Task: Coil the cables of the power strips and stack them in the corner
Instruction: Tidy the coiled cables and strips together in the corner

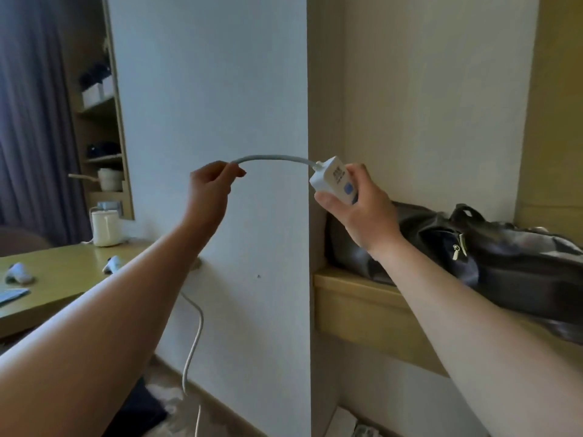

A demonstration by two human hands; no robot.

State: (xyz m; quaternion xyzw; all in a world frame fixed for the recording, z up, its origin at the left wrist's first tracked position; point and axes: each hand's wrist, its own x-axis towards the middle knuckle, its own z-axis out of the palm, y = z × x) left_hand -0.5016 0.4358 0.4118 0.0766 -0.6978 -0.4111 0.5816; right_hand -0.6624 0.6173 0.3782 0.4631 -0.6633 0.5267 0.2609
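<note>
1. Nearest, the right hand (356, 209) wraps its fingers round a white power strip (336, 179), held up in front of the wall (205, 89).
2. Further out, the left hand (209, 187) pinches the cable (274, 158) (arching between both hands); slack hangs floorward.
3. Beyond, a dark bag (473, 244) lies on the shelf (362, 307).

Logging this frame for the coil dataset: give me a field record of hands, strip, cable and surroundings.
left hand: pinches the cable, raised before the white wall
right hand: grips the power strip
power strip: white, blue button showing, held in the air
cable: arcs between both hands; the rest hangs below the left arm toward the floor
coil: not started
bag: dark, on the wooden shelf at right
desk: at left, white kettle on it
</note>
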